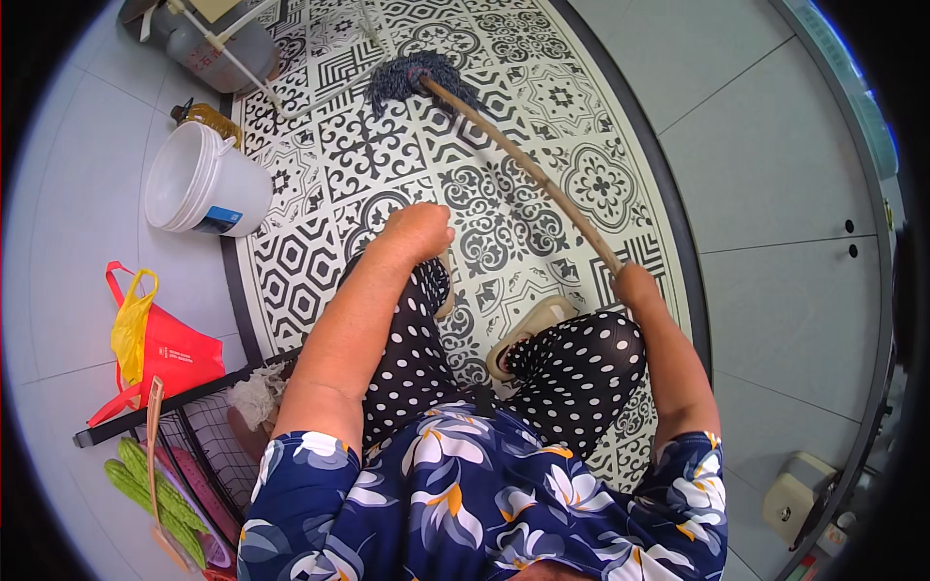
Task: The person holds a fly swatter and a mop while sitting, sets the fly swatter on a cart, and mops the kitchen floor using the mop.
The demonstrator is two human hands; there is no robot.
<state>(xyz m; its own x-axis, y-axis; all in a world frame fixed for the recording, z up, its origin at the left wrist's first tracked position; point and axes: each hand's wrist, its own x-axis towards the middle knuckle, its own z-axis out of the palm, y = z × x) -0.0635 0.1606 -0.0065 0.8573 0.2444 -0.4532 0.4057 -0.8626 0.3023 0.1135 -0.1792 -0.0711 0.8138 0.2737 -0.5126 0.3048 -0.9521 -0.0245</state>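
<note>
My right hand (637, 287) is closed around the end of a mop's long wooden handle (541, 178). The handle slants up and to the left to a dark grey string mop head (418, 80), which lies on the black-and-white patterned floor (501, 218). My left hand (421, 229) is held in front of my left knee, fingers curled into a fist, touching neither the handle nor anything else that shows. Below the hands are my feet in beige shoes (534, 338).
At left stand a white plastic bucket (251, 192), an oil bottle (211, 120), a gas cylinder (225, 62) beside a pale metal frame (254, 80), a red bag (182, 348) and a black wire rack (211, 450) near bitter melons (156, 486). Grey cabinet doors (785, 305) line the right.
</note>
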